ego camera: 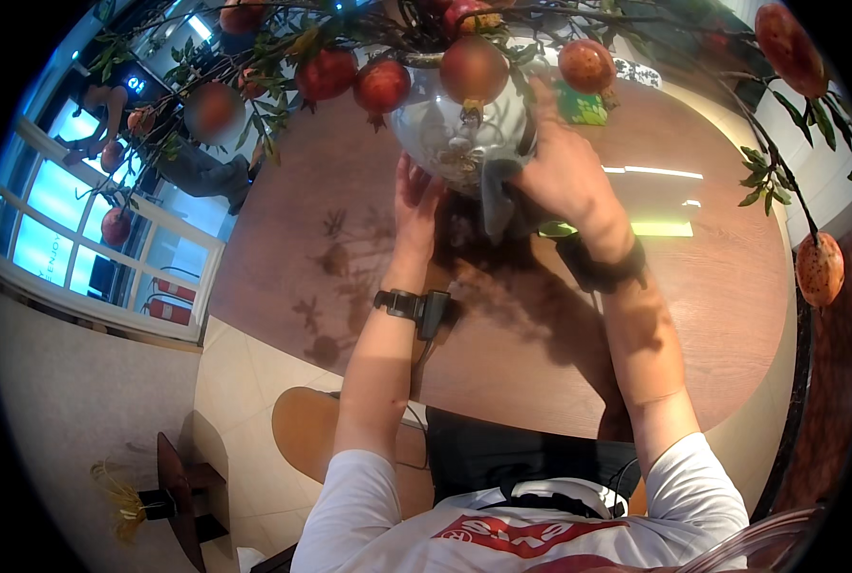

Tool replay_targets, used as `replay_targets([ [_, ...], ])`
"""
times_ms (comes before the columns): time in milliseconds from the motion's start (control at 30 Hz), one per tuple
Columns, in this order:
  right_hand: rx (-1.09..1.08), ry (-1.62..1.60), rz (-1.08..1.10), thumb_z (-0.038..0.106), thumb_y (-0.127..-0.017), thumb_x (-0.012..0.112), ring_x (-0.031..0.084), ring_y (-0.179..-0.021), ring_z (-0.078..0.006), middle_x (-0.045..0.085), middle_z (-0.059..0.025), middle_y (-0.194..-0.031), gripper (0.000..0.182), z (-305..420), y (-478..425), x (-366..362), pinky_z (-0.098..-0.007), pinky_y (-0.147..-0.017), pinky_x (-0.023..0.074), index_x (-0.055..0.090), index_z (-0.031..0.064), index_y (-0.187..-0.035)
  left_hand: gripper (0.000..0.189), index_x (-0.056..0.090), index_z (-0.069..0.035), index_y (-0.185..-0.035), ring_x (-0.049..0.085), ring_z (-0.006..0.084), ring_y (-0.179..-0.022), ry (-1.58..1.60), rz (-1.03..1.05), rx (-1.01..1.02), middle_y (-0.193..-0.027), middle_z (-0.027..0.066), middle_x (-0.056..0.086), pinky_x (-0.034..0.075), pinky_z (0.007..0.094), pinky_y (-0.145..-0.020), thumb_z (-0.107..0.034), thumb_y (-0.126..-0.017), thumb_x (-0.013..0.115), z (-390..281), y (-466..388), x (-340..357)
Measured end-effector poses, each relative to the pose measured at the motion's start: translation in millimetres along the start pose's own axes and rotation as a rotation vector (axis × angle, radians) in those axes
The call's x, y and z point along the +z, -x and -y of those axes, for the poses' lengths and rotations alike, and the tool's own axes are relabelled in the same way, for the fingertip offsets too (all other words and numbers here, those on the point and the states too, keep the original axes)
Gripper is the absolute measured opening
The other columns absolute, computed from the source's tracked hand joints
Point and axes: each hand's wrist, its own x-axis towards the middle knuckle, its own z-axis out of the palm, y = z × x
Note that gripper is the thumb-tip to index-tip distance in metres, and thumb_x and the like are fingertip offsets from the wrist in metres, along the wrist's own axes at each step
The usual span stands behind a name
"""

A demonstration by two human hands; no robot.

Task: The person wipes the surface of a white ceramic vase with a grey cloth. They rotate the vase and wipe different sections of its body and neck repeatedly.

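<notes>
A round, glossy pale vase [440, 136] with a raised decoration on its front stands before me, pomegranate branches [376, 36] spreading from its mouth. Against its lower left side rests my left hand [417, 197], the fingers partly hidden behind the vase. My right hand [558, 165] presses on the vase's right side with the fingers pointing up. A grey cloth [499, 197] is under that hand and hangs down below the thumb. Whether the vase's base touches the table cannot be seen.
Red pomegranates [474, 70] hang over the brown wooden table [712, 286]. A green printed item [580, 104] lies behind my right hand. A stool seat [304, 430] stands by the table's near edge. Another person [197, 168] is at far left, near fire extinguishers [168, 310] behind a white-framed window.
</notes>
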Motion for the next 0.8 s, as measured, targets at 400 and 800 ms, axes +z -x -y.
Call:
replay_targets([
  [400,-0.04,0.115,0.024,0.047,-0.083,0.076,0.06,-0.124,-0.0482,0.058,-0.0325,-0.14,0.11,-7,-1,1,-0.0458,-0.107,0.0498,0.015,0.0046,-0.164,0.071,0.023,-0.012,-0.162,0.055,0.0215,-0.133,-0.082,0.008,-0.011,-0.15,0.0098,0.051,0.052,0.041,-0.104,-0.019,-0.104,0.062,-5,2,0],
  [800,-0.118,0.073,0.01,0.041,-0.084,0.075,0.058,-0.129,-0.0459,0.057,-0.0322,-0.142,0.105,-13,-2,-3,-0.0439,-0.108,0.0478,0.019,-0.0019,-0.162,0.075,0.024,-0.013,-0.162,0.054,0.0219,-0.132,-0.097,-0.017,-0.004,-0.15,0.0102,0.051,0.051,0.0414,-0.104,-0.022,-0.102,0.067,5,1,-8],
])
